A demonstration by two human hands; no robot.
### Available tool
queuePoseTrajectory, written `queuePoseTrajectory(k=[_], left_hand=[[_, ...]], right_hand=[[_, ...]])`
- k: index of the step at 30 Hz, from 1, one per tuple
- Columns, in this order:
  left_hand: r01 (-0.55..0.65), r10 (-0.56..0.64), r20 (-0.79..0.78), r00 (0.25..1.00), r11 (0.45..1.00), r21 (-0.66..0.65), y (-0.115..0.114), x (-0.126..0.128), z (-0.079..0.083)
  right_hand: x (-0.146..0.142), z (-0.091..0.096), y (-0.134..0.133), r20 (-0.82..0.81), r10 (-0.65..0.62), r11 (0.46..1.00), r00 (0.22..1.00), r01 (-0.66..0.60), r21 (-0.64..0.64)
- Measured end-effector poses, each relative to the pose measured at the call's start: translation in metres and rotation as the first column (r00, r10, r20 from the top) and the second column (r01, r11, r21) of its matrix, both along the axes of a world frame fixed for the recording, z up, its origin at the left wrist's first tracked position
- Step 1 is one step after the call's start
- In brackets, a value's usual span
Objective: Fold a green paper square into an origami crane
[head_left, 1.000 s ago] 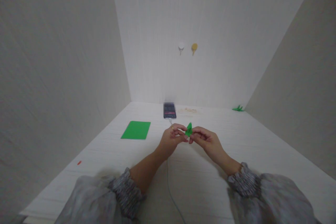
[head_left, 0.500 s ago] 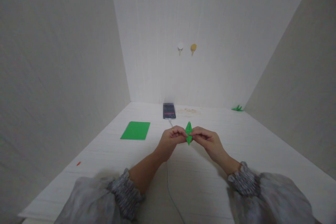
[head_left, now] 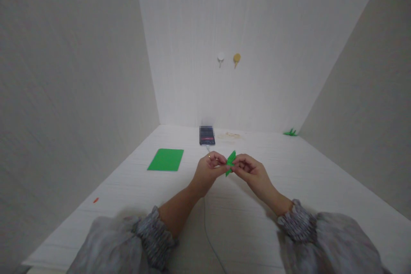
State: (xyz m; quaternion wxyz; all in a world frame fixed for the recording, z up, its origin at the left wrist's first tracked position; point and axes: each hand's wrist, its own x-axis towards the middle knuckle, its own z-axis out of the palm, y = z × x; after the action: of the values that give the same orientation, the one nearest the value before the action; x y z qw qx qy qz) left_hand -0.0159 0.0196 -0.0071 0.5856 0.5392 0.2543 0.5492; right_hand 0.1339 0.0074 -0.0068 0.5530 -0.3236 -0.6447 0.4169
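Between my two hands is a small folded green paper (head_left: 231,159), narrow and pointed at its ends, held above the white table. My left hand (head_left: 210,171) pinches its left side with thumb and fingers; a ring shows on one finger. From the right, my right hand (head_left: 253,172) grips the other edge in a thumb-and-finger pinch. The fingertips cover the paper's middle, so its folds there are partly hidden. The paper leans, its top end to the right.
A stack or sheet of green square paper (head_left: 166,160) lies to the left. A phone (head_left: 207,135) with a white cable (head_left: 208,239) stands at the back wall. A folded green paper piece (head_left: 290,132) rests in the far right corner. A small red bit (head_left: 96,200) lies front left.
The folded paper has turned from upright to a slant, its top end now towards the right. Both hands have shifted slightly, still pinching it.
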Motion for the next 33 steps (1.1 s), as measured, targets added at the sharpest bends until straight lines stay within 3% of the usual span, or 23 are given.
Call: queuePoseTrajectory(k=[6, 15, 22, 26, 33], left_hand=[[-0.029, 0.03, 0.015, 0.999, 0.999, -0.036, -0.001, 0.001, 0.003], [-0.042, 0.042, 0.001, 0.999, 0.998, -0.046, 0.001, 0.002, -0.001], [0.032, -0.031, 0.032, 0.999, 0.999, -0.037, 0.0, 0.003, 0.0], [0.086, -0.084, 0.072, 0.994, 0.996, -0.032, -0.002, 0.004, 0.002], [0.04, -0.033, 0.103, 0.994, 0.997, -0.067, 0.001, 0.0, 0.0]], right_hand=[[-0.003, 0.002, -0.001, -0.12, -0.008, 0.998, 0.993, 0.0, -0.067], [-0.003, 0.002, 0.0, -0.11, -0.029, 0.989, 0.994, 0.013, -0.144], [-0.007, 0.006, -0.004, -0.193, -0.031, 0.979, 0.981, -0.009, -0.202], [-0.011, 0.01, -0.007, -0.192, -0.046, 0.978, 0.98, 0.005, -0.211], [-0.013, 0.008, -0.006, -0.163, -0.044, 0.984, 0.986, 0.015, -0.177]])
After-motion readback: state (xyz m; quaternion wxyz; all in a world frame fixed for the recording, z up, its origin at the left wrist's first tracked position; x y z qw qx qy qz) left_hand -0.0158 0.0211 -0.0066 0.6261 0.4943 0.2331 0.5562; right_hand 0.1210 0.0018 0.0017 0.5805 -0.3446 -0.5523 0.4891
